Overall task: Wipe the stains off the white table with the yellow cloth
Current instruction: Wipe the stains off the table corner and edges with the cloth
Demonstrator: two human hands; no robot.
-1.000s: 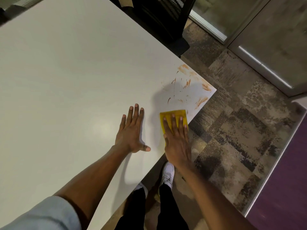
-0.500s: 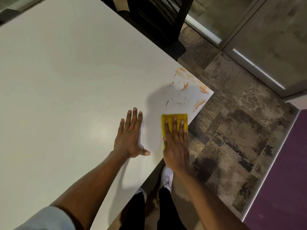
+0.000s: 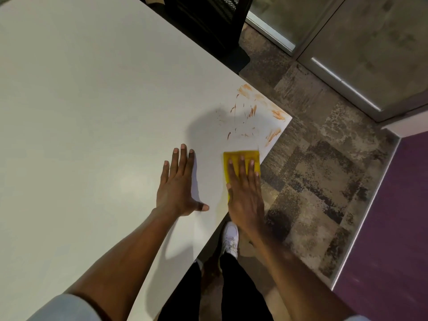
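Observation:
The white table (image 3: pixel 92 112) fills the left of the head view, its right corner smeared with orange-brown stains (image 3: pixel 252 112). A folded yellow cloth (image 3: pixel 236 157) lies flat at the table's right edge, just below the stains. My right hand (image 3: pixel 245 193) presses flat on the cloth, fingers stretched forward and covering its near half. My left hand (image 3: pixel 178 188) rests palm down on the bare table to the left of the cloth, fingers spread, holding nothing.
A black mesh chair (image 3: pixel 208 26) stands behind the table's far edge. Patterned carpet (image 3: pixel 312 181) lies to the right, with a glass partition (image 3: pixel 347 54) beyond. My legs and a white shoe (image 3: pixel 230 239) are below the table edge.
The cloth and my right hand have barely shifted along the table edge, staying just below the stains. My left hand stays planted in the same spot.

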